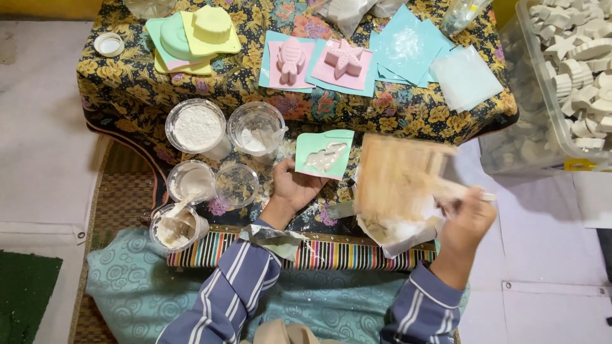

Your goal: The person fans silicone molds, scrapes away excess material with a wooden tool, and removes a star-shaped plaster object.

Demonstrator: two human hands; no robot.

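My left hand (294, 188) holds a mint-green square mould (324, 153) with an animal-shaped hollow filled with white plaster, just above the floral cloth (395, 111). My right hand (465, 220) grips a flat wooden board (398, 175) by its handle, blurred from motion, to the right of the mould. Crumpled white paper with plaster crumbs (398, 232) lies under the board. Both sleeves are blue with white stripes.
Jars of white powder (196, 127) and paste (255, 130), smaller cups (191, 181) and a cup with a stick (175, 226) stand at the left. Pink fish (291, 60) and star (344, 58) moulds, yellow-green moulds (194, 32), blue sheets (408, 48). A clear bin of white casts (574, 70) at right.
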